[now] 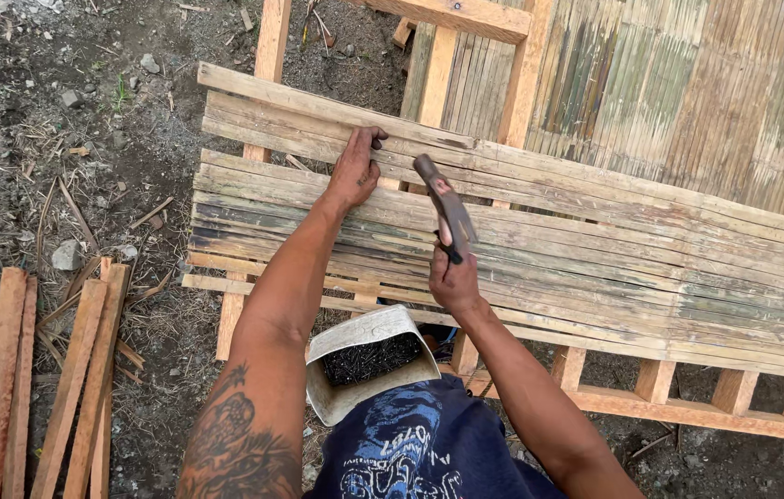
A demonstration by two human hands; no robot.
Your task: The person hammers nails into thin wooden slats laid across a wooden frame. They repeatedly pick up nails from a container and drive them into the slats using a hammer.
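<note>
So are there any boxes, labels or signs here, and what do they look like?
Container of nails: between the person's arms at the near edge of the bamboo slats; a dented, whitish, squarish tub full of small dark nails; no label shows.
No signs, screens or printed packages are in view.

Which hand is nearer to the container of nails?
Right. The right hand, gripping the hammer, is just above the container of nails. The left hand rests farther up on the bamboo slats.
</note>
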